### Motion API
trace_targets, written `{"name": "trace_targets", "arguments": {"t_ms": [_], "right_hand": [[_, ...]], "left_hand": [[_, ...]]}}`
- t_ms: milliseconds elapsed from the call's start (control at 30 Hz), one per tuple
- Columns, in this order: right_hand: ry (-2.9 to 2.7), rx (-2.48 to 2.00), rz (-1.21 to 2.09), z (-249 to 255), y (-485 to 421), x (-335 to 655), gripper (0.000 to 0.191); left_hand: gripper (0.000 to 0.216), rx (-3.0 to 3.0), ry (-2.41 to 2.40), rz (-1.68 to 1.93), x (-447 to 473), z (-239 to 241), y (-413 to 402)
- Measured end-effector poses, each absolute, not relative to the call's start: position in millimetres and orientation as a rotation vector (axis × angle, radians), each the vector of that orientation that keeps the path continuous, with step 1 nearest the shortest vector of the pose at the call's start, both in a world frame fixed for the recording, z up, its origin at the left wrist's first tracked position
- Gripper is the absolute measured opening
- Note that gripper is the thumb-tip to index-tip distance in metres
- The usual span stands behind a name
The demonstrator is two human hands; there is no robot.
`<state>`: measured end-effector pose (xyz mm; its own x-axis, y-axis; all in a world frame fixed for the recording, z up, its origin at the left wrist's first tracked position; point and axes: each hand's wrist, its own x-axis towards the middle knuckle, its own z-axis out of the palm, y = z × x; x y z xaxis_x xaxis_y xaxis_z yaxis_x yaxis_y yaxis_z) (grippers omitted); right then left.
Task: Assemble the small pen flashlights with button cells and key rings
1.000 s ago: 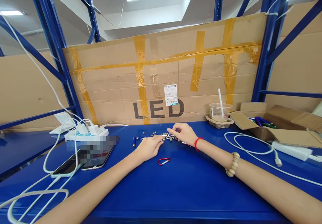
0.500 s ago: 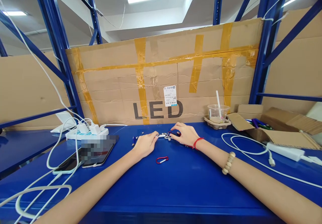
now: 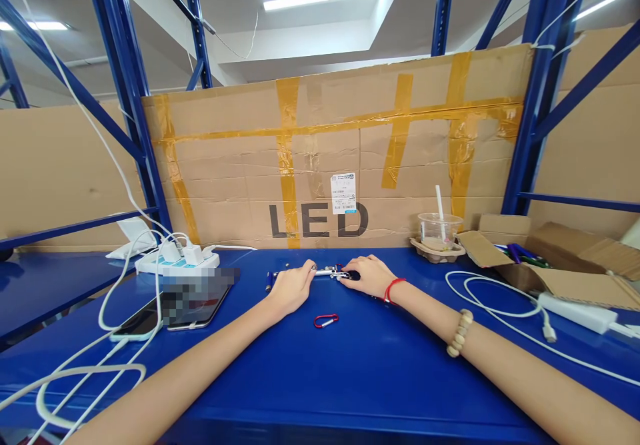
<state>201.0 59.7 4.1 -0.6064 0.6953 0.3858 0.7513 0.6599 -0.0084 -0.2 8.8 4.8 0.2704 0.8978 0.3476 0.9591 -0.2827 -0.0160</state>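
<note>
On the blue tabletop, my left hand lies palm down with its fingers bent together by the left end of a row of small silver metal pieces. What sits under those fingers is hidden. From the other side my right hand reaches in, its thumb and fingertips closed on a small silver clip at the row's right end. Dark parts show near its fingers. A small blue piece stands left of my left hand. Nearer me lies a red carabiner, touched by neither hand.
At left are two phones, a white power strip and looped white cables. A lidded cup in a carton holder, an open cardboard box and a white charger stand right. Behind rises a cardboard panel.
My right hand has lowered, and its raised fingers have closed onto the silver clip. My left hand stays at its place. The whole view has shifted slightly.
</note>
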Motion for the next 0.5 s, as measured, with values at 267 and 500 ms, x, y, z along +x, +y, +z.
{"name": "trace_targets", "arguments": {"t_ms": [267,500], "right_hand": [[-2.493,-1.098,-0.130,2.7,59.9,196.0,0.021],[-2.479,-1.011,-0.084,1.1,60.2,193.7,0.020]], "left_hand": [[0.025,-2.338,-1.719,-0.403,0.1,5.2,7.3],[0.026,-2.342,-1.706,-0.398,0.2,5.5,6.5]]}}
